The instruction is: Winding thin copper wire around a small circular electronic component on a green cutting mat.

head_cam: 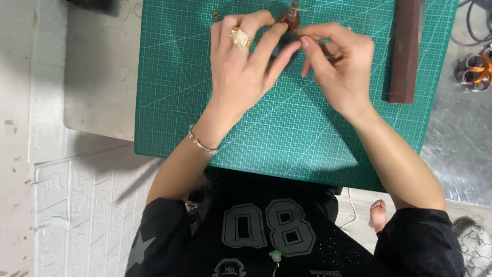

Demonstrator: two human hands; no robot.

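Observation:
Both my hands meet over the far part of a green gridded cutting mat (287, 133). My left hand (246, 64), wearing a large ring and a wrist bracelet, pinches a small reddish-brown piece (291, 19) with thin wire sticking out of it. My right hand (341, 64) has its fingertips pressed together right beside that piece, touching the left fingers; what it pinches is hidden, possibly the wire.
A long dark brown block (404, 51) lies on the mat's right side. A small brown bit (216, 16) sits at the mat's far edge. Coils of orange wire (476, 72) and dark cables (476, 23) rest on the grey surface at right. A bare foot (378, 214) shows below.

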